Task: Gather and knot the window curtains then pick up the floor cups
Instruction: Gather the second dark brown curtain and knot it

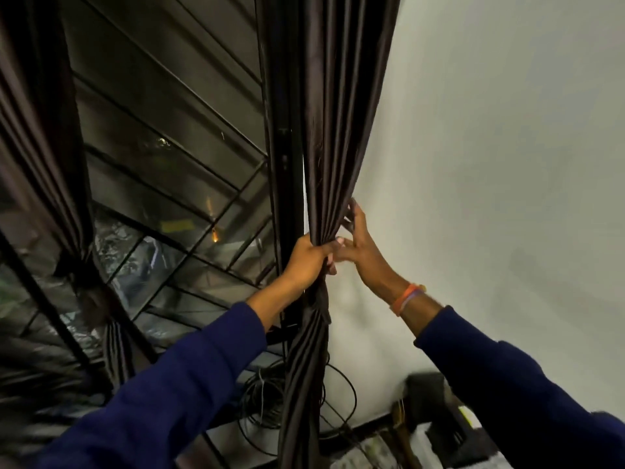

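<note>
The right dark brown curtain (341, 113) hangs beside the white wall and is bunched into a narrow bundle at hand height. My left hand (309, 257) is clenched around that bundle. My right hand (360, 242) rests against the curtain's wall-side edge just above, fingers spread and pressing the folds inward. The left dark curtain (40, 137) hangs at the far left, tied in a knot (93, 299) lower down. No cups are in view.
Between the curtains is a window with glass louvres and black bars (176, 137). Coiled black cables (270, 401) hang below the window behind the curtain's tail. Dark boxes and clutter (436, 411) sit by the wall at lower right.
</note>
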